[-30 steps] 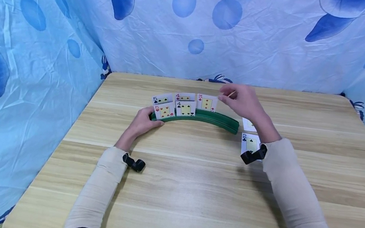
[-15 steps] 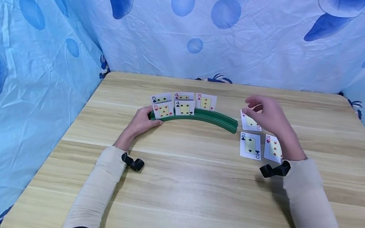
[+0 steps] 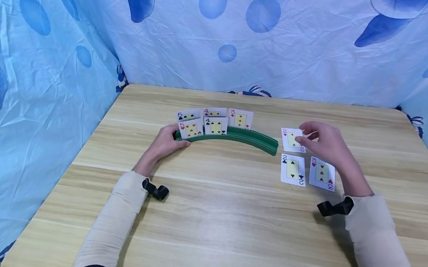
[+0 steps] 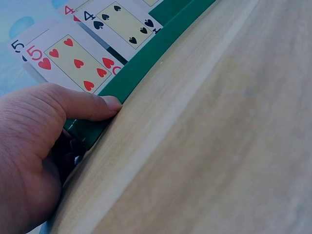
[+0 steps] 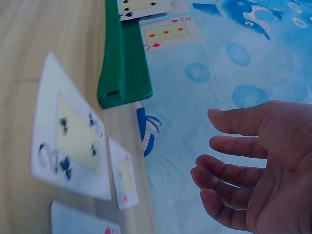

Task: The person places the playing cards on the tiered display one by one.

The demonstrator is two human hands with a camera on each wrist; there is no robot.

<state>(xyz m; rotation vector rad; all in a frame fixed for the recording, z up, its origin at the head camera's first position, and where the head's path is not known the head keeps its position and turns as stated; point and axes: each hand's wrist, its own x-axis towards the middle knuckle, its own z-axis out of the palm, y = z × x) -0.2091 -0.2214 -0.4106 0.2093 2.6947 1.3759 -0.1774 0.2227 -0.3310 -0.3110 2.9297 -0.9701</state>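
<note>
The person's left grip (image 3: 166, 142) holds one end of a green rack (image 3: 255, 139), its thumb (image 4: 92, 105) laid over the front edge. From there the rack curves across the worktop (image 3: 206, 230) towards the right grip (image 3: 325, 142), ending short of it. Upright in the rack, just above the left thumb, stands the heart five (image 3: 190, 129), with the spade four (image 3: 216, 125) next to it, farther from that grip. Behind these two rise a black five (image 3: 188, 114) and the diamond four (image 3: 215, 112), each partly covered; the diamond three (image 3: 240, 119) stands farthest from the left grip, in the back row. The right grip is wide, its thumb and fingers (image 5: 229, 173) spread and softly bent, with nothing held. Just left of its fingertips the red two (image 3: 290, 140) lies face up on the worktop, past the rack's far end; the head view overlaps thumb and card, so contact is hard to judge. Nearer the person than the right grip, the club two (image 3: 293, 170) and the heart three (image 3: 322, 173) lie face up side by side, the three closer below it. Behind both grips come pale sleeves (image 3: 377, 242); beyond them hangs a blue curtain (image 3: 167, 56).
</note>
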